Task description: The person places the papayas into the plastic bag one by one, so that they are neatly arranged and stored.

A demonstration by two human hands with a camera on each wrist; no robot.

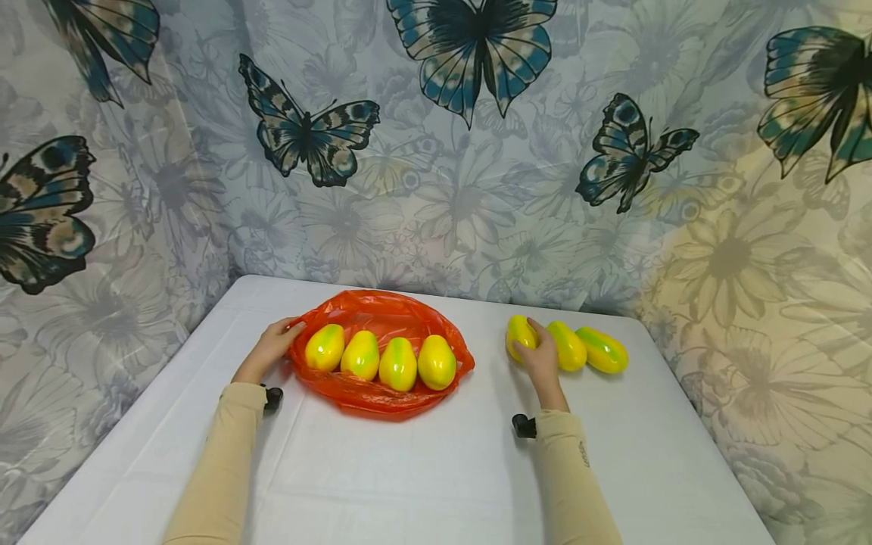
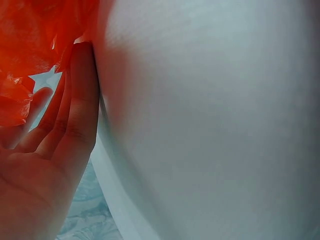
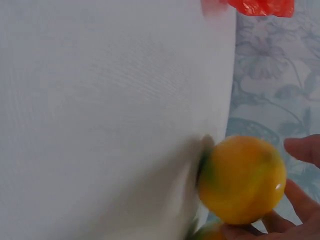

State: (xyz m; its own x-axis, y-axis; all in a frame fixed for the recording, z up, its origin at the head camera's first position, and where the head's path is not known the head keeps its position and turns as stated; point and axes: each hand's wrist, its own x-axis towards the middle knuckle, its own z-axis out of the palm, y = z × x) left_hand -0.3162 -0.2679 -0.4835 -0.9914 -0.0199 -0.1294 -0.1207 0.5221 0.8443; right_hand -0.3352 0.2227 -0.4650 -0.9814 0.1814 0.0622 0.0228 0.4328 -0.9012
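Nearest are the person's two tan sleeves: the left sleeve point(image 1: 221, 462) to the near left of the red plastic bag, the right sleeve point(image 1: 572, 469) to its near right. All the handling is on the white-covered table point(image 1: 388, 484), which runs out in front of the bag and past both its sides.

The red plastic bag point(image 1: 391, 407) lies with its mouth spread wide. At the bag's left rim is the left hand point(image 1: 270, 348), its fingers long and straight against the film — touching it, not curled round it.

Inside the bag four glossy yellow-green fruits, mango- or papaya-like, stand in a row: first point(image 1: 325, 348), second point(image 1: 360, 356), third point(image 1: 398, 365) and fourth point(image 1: 437, 362) from its left.

To the bag's right, well apart from it, the right hand point(image 1: 543, 359) is curled about a fifth fruit point(image 1: 519, 333). The right wrist view shows a gap at the thumb, so I cannot tell how firmly it is clamped. Just beyond the hand, farther from the bag, lie a sixth fruit point(image 1: 568, 347) and a seventh fruit point(image 1: 602, 350).

I'd judge the bagging a little past half — four in, three left outside, one of those in hand.

Behind the bag hangs a butterfly-and-flower backdrop point(image 1: 436, 197).
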